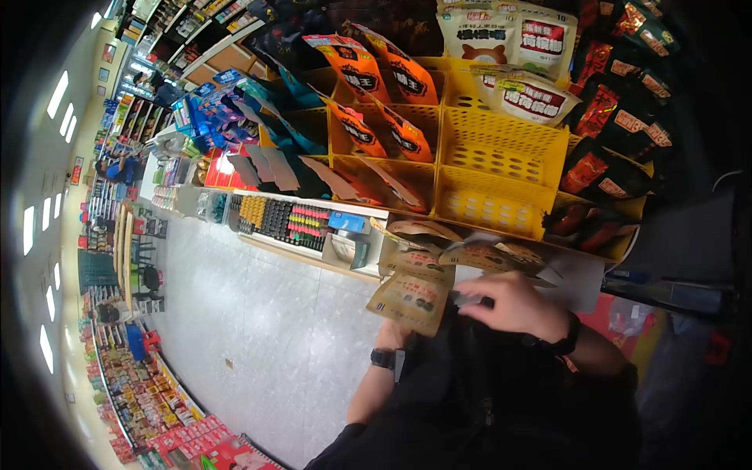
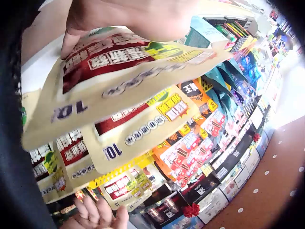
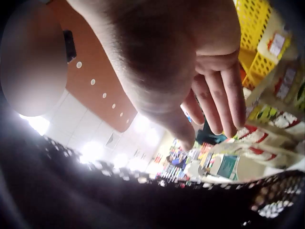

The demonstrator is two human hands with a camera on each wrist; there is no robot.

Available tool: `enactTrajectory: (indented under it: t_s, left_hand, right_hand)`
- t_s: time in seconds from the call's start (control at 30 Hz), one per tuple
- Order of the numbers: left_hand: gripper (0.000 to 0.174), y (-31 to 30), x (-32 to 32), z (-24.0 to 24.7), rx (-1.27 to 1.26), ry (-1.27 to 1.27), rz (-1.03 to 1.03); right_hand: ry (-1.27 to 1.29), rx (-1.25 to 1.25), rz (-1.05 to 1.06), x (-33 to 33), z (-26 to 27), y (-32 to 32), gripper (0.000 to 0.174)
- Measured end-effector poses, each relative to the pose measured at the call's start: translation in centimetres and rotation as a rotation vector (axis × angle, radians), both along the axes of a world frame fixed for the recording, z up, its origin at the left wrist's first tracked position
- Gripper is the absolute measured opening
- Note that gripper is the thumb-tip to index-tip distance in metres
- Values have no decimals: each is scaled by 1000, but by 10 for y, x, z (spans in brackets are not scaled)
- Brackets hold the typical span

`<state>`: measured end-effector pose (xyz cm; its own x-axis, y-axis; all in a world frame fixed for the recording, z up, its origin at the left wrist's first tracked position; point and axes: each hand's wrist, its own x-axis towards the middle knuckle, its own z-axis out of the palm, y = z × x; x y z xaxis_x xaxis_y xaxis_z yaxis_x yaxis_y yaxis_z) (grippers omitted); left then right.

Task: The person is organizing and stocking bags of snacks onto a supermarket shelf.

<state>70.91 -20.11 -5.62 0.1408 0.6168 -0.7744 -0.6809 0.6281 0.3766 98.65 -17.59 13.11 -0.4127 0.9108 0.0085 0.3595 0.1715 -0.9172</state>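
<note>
Beige snack bags (image 1: 411,301) (image 2: 119,81) lie against the person's chest; the left hand (image 1: 393,337) (image 2: 133,19) grips the nearest one at its edge, its fingers largely hidden behind the bag. Just right of these bags, in the head view, the right hand (image 1: 513,305) (image 2: 97,214) (image 3: 190,81) holds nothing, its fingers extended and slightly bent. More beige bags (image 1: 482,257) (image 2: 71,152) stand beyond both hands, below the yellow baskets (image 1: 493,160).
Orange bags (image 1: 360,74) fill baskets at the centre, with dark green and red bags (image 1: 611,117) to the right. Two beige-and-white bags (image 1: 540,43) stand at the top. A low shelf (image 1: 313,254) of small goods borders the grey floor (image 1: 258,313).
</note>
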Motion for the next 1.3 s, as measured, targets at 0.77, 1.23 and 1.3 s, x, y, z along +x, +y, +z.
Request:
enactTrajectory:
  t_s: [0.77, 1.23, 1.3]
  left_hand:
    - [73, 26, 3, 10, -10, -80, 35]
    - [91, 20, -20, -4, -110, -122, -39]
    - [85, 20, -23, 3, -132, -47, -53]
  right_hand:
    - [-444, 434, 123, -86, -49, 13, 34]
    - [-450, 454, 48, -87, 4, 8, 28]
    - [-442, 458, 14, -89, 9, 8, 27]
